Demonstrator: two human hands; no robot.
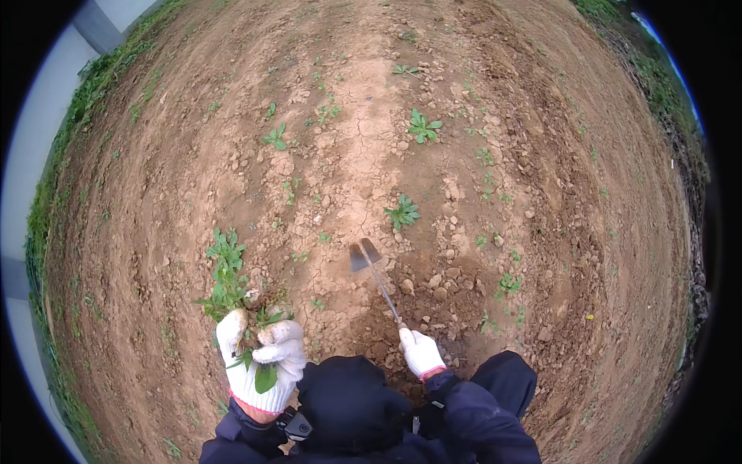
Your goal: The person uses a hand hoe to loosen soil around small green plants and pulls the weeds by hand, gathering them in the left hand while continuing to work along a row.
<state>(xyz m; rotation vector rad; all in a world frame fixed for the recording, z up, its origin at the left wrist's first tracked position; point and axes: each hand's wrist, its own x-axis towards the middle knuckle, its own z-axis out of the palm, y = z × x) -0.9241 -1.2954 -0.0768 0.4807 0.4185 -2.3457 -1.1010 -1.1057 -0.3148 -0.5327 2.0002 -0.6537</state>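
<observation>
My left hand [264,356], in a white knitted glove with a pink cuff edge, is closed around a bunch of green weeds [225,275]. Soil clings to roots at the top of the bunch, and a few leaves poke out between the fingers. In a matching glove, my right hand [420,351] grips the handle of a small hand hoe [384,287]. Its thin metal shaft points away from me, and the split-looking blade [365,255] is at the pale cracked soil. Just beyond the blade grows a leafy rosette weed [404,213].
Another rosette weed [424,126] and a smaller leafy plant [275,137] grow farther out. Loose dark clods [435,290] lie right of the hoe. Small seedlings [509,284] dot the right side. A grassy strip [64,156] runs along a pale wall [43,110] at left.
</observation>
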